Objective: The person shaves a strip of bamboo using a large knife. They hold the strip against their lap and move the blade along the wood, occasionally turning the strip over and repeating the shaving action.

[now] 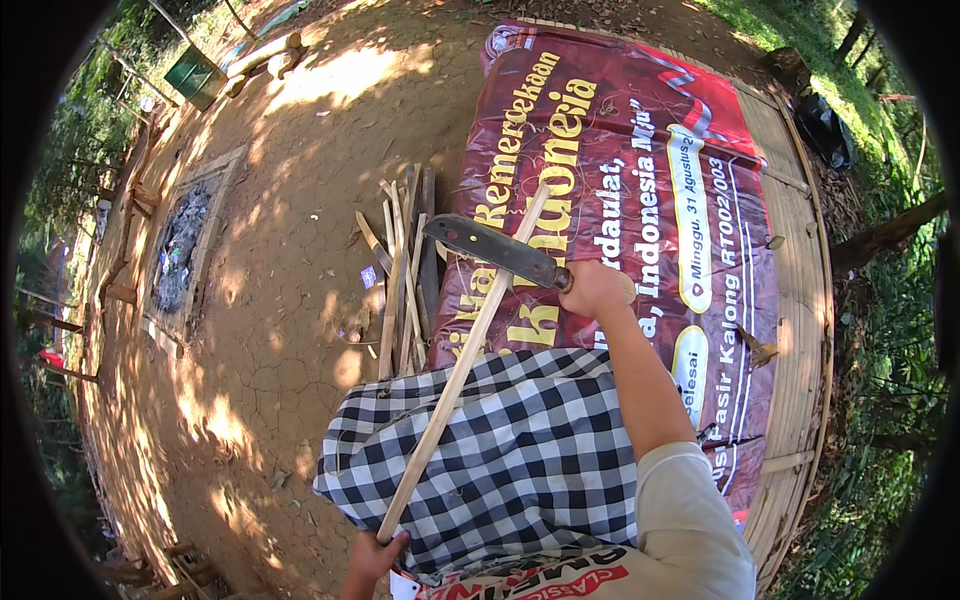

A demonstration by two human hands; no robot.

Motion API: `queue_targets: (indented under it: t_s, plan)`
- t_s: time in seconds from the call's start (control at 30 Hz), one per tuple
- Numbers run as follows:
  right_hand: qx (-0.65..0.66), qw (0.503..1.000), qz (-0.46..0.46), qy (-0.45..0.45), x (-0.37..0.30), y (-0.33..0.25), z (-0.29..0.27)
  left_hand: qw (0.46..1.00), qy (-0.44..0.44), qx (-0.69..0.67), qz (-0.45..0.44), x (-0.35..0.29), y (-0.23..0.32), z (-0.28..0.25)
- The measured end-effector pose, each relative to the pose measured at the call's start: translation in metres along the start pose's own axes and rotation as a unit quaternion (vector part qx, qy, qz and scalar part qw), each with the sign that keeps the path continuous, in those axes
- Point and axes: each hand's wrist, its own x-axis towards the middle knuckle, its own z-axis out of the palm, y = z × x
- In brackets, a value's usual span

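My right hand (597, 290) is closed around the handle of a machete (495, 248), whose broad dark blade points left. The blade lies across a long pale wooden strip (462, 370), near its upper part. At the lower end of that strip, my left hand (375, 556) grips it with the thumb on top. The strip runs slantwise over a black-and-white checked cloth (520, 440) spread over my lap. Its far tip reaches over a dark red printed banner (620, 130).
Several split wood strips (400, 270) lean together just left of the banner. The banner covers a bamboo platform (795, 360). A framed ash pit (187, 245) lies on the bare earth (290, 330) at left. A green container (194, 78) stands at far left.
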Motion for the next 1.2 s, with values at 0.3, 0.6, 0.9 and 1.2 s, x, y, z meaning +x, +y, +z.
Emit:
queue_targets:
  t_s: [0.3,0.6,0.9,1.2]
  plan:
    - [0.031,0.993,-0.111,-0.018,-0.024,-0.033,-0.003,0.997,0.042,-0.051,0.046,-0.006,0.014,0.006]
    - [0.04,0.998,0.049,0.013,-0.007,-0.005,0.002,0.998,0.026,0.031,0.042,-0.008,0.011,0.001]
    - [0.005,0.994,-0.109,-0.009,-0.011,-0.004,-0.001,0.999,0.02,0.034,-0.014,-0.026,0.013,0.002]
    - [0.15,0.98,0.117,0.047,-0.012,0.019,-0.022,0.999,0.02,-0.007,-0.05,-0.033,0.004,0.002]
